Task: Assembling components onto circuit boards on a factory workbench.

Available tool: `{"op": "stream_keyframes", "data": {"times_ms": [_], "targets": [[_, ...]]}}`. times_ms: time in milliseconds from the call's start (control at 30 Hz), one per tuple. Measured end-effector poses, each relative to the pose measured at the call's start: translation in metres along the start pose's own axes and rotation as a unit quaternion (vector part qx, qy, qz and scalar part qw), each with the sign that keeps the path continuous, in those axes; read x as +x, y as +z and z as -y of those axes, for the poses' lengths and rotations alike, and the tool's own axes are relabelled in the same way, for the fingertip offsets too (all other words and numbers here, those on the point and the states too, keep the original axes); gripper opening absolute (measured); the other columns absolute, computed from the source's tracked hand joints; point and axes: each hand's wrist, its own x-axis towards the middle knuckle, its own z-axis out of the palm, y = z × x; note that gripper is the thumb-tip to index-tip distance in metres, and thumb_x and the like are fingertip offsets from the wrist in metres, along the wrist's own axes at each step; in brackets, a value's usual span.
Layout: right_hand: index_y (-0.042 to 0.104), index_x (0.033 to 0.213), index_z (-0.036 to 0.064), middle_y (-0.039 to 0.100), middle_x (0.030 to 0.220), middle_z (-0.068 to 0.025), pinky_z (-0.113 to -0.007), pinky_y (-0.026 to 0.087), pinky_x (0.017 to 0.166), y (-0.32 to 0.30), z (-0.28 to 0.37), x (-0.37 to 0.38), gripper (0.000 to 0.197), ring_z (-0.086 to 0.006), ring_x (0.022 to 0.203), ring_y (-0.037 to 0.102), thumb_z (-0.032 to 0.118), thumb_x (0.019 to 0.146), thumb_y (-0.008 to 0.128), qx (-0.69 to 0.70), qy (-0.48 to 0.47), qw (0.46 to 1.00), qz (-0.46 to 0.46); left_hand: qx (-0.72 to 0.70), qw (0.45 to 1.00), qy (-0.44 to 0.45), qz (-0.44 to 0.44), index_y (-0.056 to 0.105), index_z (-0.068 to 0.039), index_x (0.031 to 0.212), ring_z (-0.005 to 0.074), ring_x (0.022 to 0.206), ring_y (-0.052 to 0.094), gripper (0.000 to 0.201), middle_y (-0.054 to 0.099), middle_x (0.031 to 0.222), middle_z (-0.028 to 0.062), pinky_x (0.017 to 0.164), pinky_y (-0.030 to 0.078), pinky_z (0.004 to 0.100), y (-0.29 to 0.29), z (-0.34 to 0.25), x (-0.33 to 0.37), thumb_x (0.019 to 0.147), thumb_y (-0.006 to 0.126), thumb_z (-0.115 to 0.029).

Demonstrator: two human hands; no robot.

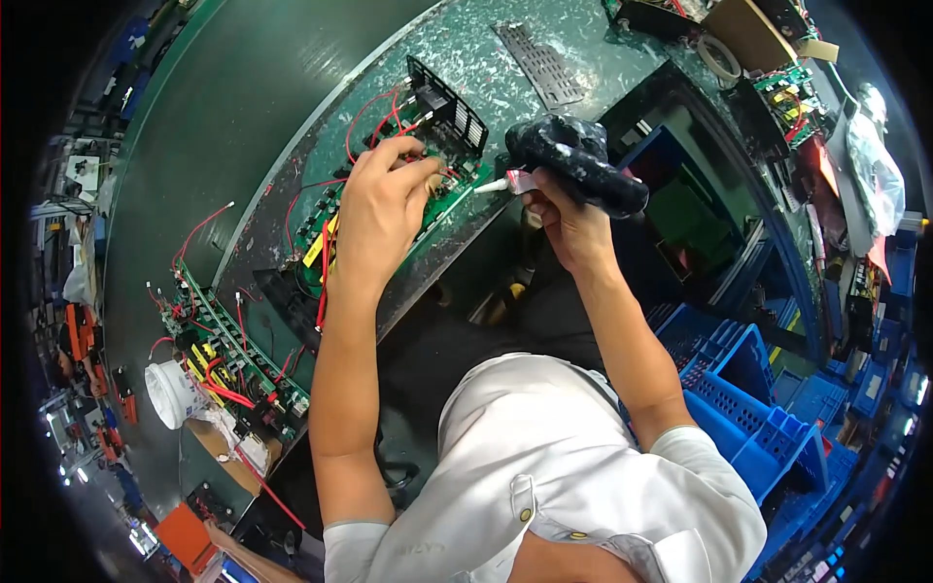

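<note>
Nearest, low in the view, a white shirt (544, 466), with both bare forearms reaching up and away from it. To the right of the shirt, stacked blue crates (748, 408). To the left and near, a second green circuit board (233, 350) with red wires, lying on the edge of the dark green tabletop (224, 126), with a white tub (173, 394) just left of it.

Farther on, in the middle, the left hand (381, 209), fingers curled and closed on the far end of a green circuit board (389, 204). Board tilted, running from near left to far right, with red wires (364, 121) looping over it and a yellow part near the wrist. Black finned block (449, 105) at the far end of the board, just past the fingertips.

Just right of that, the right hand (569, 219), wrapped tight around a black glue gun (578, 160). White nozzle (494, 185) of the gun pointing left, tip at the right edge of the board, close beside the left thumb. Whether the tip touches the board, hard to tell.

Farther still, a grey slotted plate (540, 60) flat on the speckled tabletop. Far right, a roll of tape (720, 58) and more green boards (792, 97).
</note>
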Motion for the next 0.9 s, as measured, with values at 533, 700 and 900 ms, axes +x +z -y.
{"op": "stream_keyframes", "data": {"times_ms": [533, 700, 900], "targets": [[0.064, 0.109, -0.0015, 0.069, 0.096, -0.0113, -0.03, 0.052, 0.077, -0.011, -0.045, 0.005, 0.02, -0.0185, 0.086, 0.066, 0.011, 0.102, 0.05, -0.445, -0.268, 0.854, 0.033, -0.013, 0.999, -0.035, 0.023, 0.071, 0.002, 0.095, 0.0304, 0.097, 0.065, 0.015, 0.066, 0.11, 0.0114, 0.084, 0.05, 0.0378, -0.001, 0.006, 0.001, 0.083, 0.069, -0.007], [0.067, 0.116, 0.0067, 0.066, 0.117, -0.0161, -0.046, 0.046, 0.098, -0.025, -0.053, 0.007, 0.03, -0.034, 0.11, 0.061, 0.006, 0.087, 0.063, -0.501, -0.218, 0.837, 0.027, -0.019, 0.999, -0.037, 0.025, 0.071, 0.002, 0.095, 0.0304, 0.097, 0.065, 0.015, 0.066, 0.11, 0.0115, 0.085, 0.05, 0.0377, -0.003, 0.005, 0.002, 0.084, 0.069, -0.007], [0.064, 0.112, -0.0013, 0.07, 0.097, -0.0113, -0.03, 0.053, 0.079, -0.022, -0.056, 0.008, 0.021, -0.0181, 0.088, 0.067, 0.006, 0.102, 0.046, -0.528, -0.325, 0.784, 0.014, -0.017, 0.999, -0.036, 0.027, 0.071, 0.002, 0.095, 0.0307, 0.097, 0.065, 0.015, 0.065, 0.11, 0.0118, 0.086, 0.05, 0.0378, -0.002, 0.005, 0.001, 0.084, 0.068, -0.007]]}}
